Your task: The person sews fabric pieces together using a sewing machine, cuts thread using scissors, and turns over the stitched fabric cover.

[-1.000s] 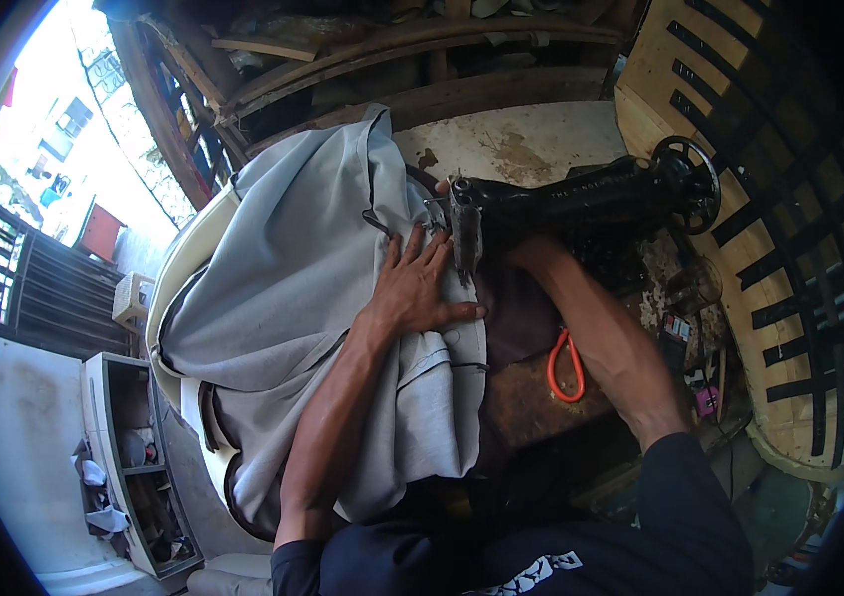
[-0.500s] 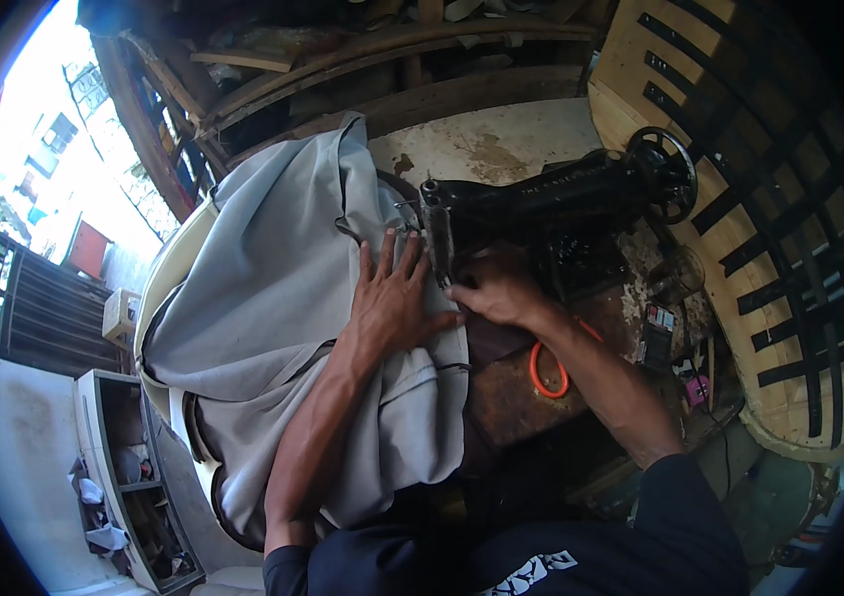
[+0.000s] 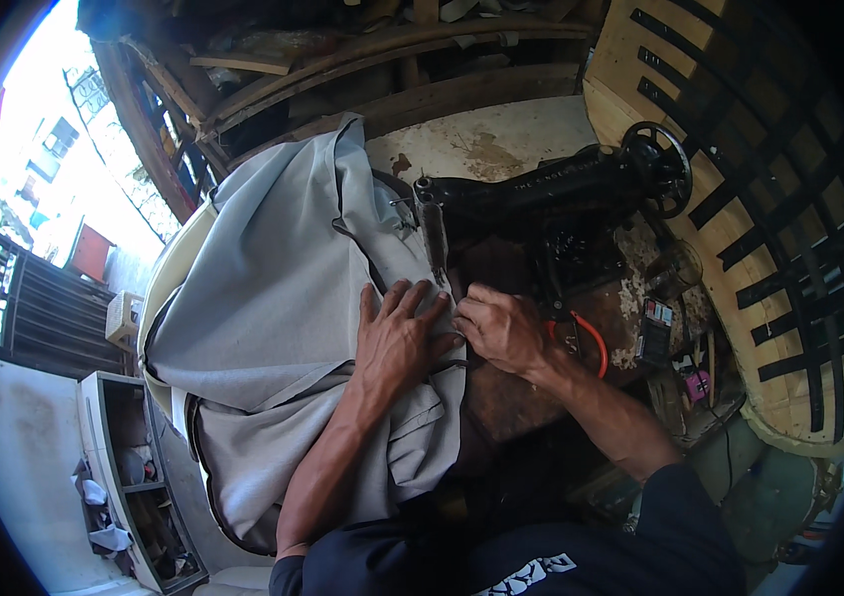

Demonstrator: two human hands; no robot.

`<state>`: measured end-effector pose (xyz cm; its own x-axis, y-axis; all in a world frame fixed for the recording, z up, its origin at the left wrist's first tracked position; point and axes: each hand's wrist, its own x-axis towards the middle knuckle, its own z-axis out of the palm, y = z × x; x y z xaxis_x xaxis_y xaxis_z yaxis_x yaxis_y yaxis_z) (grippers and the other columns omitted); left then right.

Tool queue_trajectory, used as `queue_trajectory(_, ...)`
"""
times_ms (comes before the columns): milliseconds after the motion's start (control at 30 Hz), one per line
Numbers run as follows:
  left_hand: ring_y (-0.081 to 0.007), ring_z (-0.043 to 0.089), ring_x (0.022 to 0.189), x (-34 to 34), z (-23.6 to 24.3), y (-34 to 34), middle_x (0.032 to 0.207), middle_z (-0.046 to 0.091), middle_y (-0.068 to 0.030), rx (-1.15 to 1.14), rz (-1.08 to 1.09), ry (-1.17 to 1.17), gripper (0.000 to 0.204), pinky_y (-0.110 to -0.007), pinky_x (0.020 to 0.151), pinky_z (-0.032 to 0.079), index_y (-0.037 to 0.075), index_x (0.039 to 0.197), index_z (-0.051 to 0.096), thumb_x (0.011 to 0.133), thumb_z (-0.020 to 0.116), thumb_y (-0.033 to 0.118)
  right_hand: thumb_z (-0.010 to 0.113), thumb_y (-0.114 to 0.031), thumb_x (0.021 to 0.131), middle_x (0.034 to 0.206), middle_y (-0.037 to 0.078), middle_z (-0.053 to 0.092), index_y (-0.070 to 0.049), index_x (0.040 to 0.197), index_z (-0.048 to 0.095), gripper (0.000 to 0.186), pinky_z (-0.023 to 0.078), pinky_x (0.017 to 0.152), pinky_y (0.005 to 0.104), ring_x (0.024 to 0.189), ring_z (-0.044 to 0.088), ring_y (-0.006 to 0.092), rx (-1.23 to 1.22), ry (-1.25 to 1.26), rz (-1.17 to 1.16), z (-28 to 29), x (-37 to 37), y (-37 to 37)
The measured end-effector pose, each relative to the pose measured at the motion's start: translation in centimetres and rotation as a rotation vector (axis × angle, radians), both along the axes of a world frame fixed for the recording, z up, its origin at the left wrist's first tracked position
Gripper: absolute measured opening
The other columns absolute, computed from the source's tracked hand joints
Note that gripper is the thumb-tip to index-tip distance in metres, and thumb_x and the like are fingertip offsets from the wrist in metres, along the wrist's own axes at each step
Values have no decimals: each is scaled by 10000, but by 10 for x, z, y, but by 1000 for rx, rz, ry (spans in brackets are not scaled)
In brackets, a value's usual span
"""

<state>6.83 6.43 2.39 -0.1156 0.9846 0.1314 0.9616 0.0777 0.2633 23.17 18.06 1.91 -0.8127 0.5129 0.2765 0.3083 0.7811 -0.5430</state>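
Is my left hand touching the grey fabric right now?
Touching: the head view shows your left hand lying palm down on the grey fabric.

The broad light-grey cloth (image 3: 253,298) is looking matt and wrinkled, the long black metal sewing machine (image 3: 541,194) is gleaming softly, the flat brown wooden table (image 3: 511,402) is showing rough wear, and the orange loop-shaped handle (image 3: 600,343) is looking smooth and plastic
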Motion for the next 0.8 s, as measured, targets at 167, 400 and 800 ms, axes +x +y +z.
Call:
queue_trajectory(167, -281, 410, 1481, -4, -2, -5, 1527, 517, -63, -54, 49, 13, 628, -672, 1201, 241, 220, 1421, 647, 881, 736, 527, 747, -261, 924, 872, 98, 710, -120, 920, 749, 141, 583, 742, 421, 793, 705, 295, 355, 307, -8, 112, 20, 45)
queue_trajectory(400, -267, 399, 1494, 5, 7, 6, 1545, 498, -55, -114, 71, -37, 637, -727, 1176, 233, 225, 1432, 640, 881, 733, 533, 520, -353, 1060, 1075, 232, 737, -31, 1090, 749, 396, 557, 879, 512, 1029, 716, 397, 344, -481, -813, 169, 57, 281)
queue_trajectory(800, -293, 419, 1471, 4, 5, 4, 1537, 489, -66, -84, 32, -40, 651, -768, 1140, 248, 230, 1449, 617, 877, 744, 513, 439, -436, 1071, 1188, 343, 659, 45, 1159, 689, 549, 460, 1028, 516, 1193, 592, 510, 130, -3, -858, 148, 133, 225)
